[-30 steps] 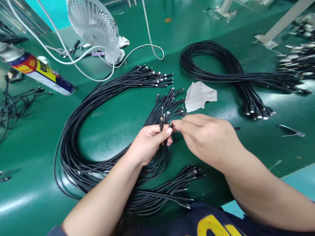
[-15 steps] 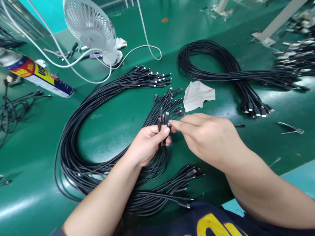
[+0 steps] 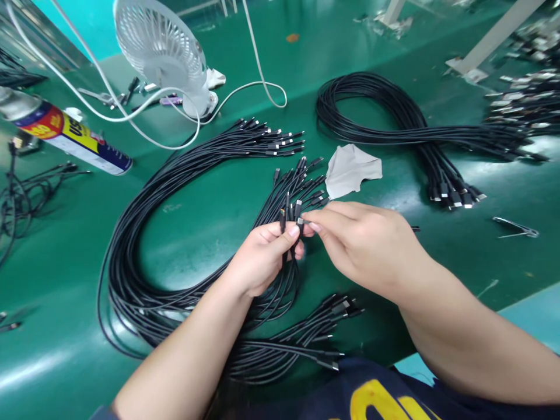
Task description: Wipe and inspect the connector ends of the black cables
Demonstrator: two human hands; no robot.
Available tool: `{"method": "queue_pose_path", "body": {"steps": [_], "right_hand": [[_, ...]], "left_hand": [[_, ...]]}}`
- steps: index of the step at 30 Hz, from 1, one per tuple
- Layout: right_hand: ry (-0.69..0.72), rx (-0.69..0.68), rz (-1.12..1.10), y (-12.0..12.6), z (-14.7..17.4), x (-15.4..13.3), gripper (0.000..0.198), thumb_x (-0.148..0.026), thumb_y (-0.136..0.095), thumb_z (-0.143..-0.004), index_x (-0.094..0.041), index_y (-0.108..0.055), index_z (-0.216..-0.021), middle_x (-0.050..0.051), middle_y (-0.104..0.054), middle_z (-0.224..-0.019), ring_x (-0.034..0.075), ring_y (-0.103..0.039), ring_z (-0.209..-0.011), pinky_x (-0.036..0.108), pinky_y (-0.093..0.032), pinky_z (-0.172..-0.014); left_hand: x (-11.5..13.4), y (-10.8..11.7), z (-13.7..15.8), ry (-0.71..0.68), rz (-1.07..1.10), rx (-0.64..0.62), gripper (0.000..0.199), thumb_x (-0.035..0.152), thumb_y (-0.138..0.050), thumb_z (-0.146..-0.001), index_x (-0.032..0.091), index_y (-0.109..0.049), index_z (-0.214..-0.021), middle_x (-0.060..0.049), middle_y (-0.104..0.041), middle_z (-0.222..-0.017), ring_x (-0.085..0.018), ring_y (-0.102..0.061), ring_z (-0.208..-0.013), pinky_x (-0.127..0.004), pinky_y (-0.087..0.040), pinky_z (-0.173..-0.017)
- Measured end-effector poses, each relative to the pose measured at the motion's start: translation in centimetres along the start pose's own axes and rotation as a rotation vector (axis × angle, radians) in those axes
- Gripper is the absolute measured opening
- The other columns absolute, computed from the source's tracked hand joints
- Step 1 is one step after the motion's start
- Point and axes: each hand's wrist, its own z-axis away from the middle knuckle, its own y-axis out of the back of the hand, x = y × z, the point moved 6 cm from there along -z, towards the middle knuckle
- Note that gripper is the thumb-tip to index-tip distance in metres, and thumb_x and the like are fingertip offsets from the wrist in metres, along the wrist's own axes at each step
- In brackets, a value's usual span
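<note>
My left hand (image 3: 269,251) is closed round several black cable ends, their connectors (image 3: 299,222) pointing up between thumb and fingers. Close beside it, my right hand (image 3: 359,239) pinches thumb and forefinger at the metal tip of one connector; whatever lies between those fingertips is too small to make out. From the left hand, the black cables run down into a large looped bundle (image 3: 126,233) on the green table. More loose cable ends (image 3: 306,181) lie just behind the hands, and another group of ends (image 3: 341,306) lies in front, near my body.
A grey cloth (image 3: 354,170) lies behind my right hand. Further right are a second cable coil (image 3: 376,87) and metal tweezers (image 3: 516,227). At the back left stand a white fan (image 3: 161,46) with its white cord and a leaning spray can (image 3: 70,134).
My right thumb and forefinger have shifted slightly at the connector tip, and the thumb now shows more. The left hand keeps its hold in nearly the same place.
</note>
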Motion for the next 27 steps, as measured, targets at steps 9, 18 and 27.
{"method": "queue_pose_path", "body": {"steps": [9,18,27], "right_hand": [[-0.124,-0.129,-0.678,-2.2,-1.5,1.9,0.021,-0.017,-0.054,-0.091,-0.017,-0.058,-0.07,-0.002,-0.063,-0.066,0.011,-0.06,-0.063,0.022,-0.043,-0.061],[-0.191,0.117,-0.353,-0.8,-1.6,3.0,0.015,-0.02,-0.055,-0.088,-0.019,-0.062,-0.075,0.001,-0.067,-0.071,0.015,-0.06,-0.065,0.026,-0.041,-0.06],[-0.323,0.118,-0.551,-1.3,-1.3,3.6,0.009,-0.019,-0.062,-0.086,-0.018,-0.07,-0.084,-0.002,-0.069,-0.066,0.011,-0.059,-0.054,0.023,-0.042,-0.054]], "left_hand": [[-0.2,-0.3,0.2,0.049,-0.06,-0.02,0.032,0.044,-0.077,-0.074,0.014,-0.069,-0.07,0.0,-0.06,-0.06,-0.01,-0.05,-0.058,-0.027,-0.034,-0.062],[-0.1,-0.2,0.2,0.049,-0.04,0.002,0.028,0.041,-0.077,-0.074,0.014,-0.077,-0.083,-0.002,-0.061,-0.062,-0.011,-0.051,-0.06,-0.027,-0.036,-0.062],[0.0,0.1,0.0,0.034,-0.038,0.046,0.029,0.04,-0.077,-0.074,0.013,-0.077,-0.084,-0.003,-0.064,-0.066,-0.01,-0.051,-0.058,-0.026,-0.038,-0.06]]}}
